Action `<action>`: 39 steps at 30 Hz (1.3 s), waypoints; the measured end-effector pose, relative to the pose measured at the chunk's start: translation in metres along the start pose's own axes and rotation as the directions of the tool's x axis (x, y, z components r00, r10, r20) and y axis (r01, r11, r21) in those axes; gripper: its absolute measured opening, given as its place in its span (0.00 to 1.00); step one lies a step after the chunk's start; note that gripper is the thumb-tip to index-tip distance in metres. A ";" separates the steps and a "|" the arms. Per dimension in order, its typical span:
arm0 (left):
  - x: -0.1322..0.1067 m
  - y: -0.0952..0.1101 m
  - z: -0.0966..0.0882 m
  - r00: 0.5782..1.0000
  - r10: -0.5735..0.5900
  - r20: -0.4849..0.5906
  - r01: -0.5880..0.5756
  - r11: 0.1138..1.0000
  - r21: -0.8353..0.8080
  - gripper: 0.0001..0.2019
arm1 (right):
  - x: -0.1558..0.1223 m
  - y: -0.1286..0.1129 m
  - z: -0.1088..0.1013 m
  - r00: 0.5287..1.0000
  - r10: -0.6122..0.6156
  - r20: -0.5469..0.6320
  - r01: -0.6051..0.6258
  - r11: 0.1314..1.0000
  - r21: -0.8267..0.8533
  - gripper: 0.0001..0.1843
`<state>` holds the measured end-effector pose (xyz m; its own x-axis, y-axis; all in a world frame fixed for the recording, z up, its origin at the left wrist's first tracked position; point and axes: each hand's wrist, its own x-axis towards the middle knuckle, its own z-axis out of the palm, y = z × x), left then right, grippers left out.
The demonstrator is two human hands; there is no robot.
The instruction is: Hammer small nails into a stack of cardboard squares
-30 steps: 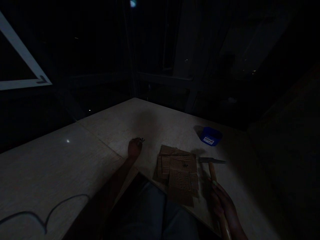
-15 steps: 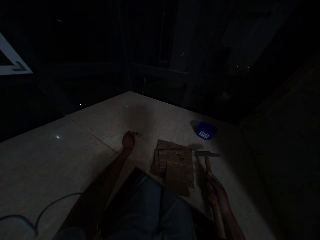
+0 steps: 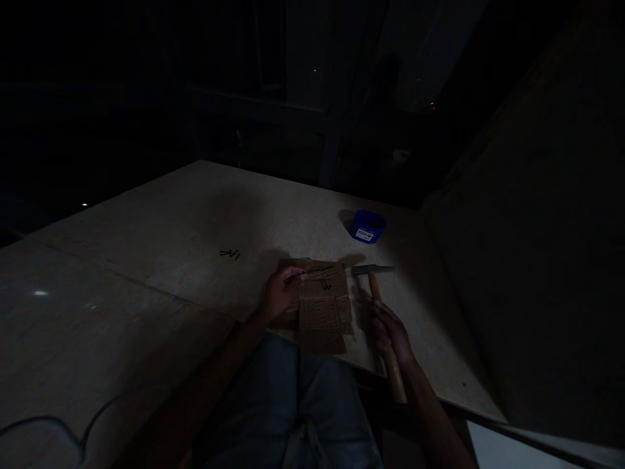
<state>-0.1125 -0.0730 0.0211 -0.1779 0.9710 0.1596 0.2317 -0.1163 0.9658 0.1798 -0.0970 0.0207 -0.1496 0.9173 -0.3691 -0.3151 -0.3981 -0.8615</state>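
My right hand is wrapped around the wooden handle of a hammer, whose metal head points away from me, just above the table right of the cardboard. Over the left side of a stack of torn cardboard pieces is my left hand, thumb and fingers pinched together. Whatever it pinches is too small and dark to make out. A black zigzag mark or small dark piece shows on the top cardboard. Several thin dark nail-like pieces lie on the table to the left.
A blue plastic tub with a white label stands at the back right of the pale table. A dark wall or panel rises on the right. A cable curves at lower left. The light is dim.
My left hand has moved right, from the small dark pieces to the cardboard stack. The view has shifted to the right. My right hand still holds the hammer.
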 end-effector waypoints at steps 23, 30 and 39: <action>0.017 -0.007 0.020 0.921 0.172 0.351 -0.305 0.877 0.371 0.11 | -0.002 -0.001 0.006 0.993 0.077 -0.084 -0.074 0.996 0.048 0.34; 0.024 -0.008 0.026 0.919 0.153 0.365 -0.313 0.844 0.436 0.11 | -0.001 0.000 0.006 0.993 0.079 -0.085 -0.075 0.995 0.059 0.32; 0.034 -0.005 0.024 0.892 0.165 0.422 -0.389 0.756 0.527 0.08 | -0.001 0.002 0.005 0.995 0.079 -0.062 -0.075 0.995 0.069 0.32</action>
<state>-0.0972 -0.0346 0.0164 0.2829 0.9346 0.2156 0.7482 -0.3557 0.5600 0.1746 -0.0985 0.0208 -0.1154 0.8818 -0.4574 -0.3672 -0.4657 -0.8052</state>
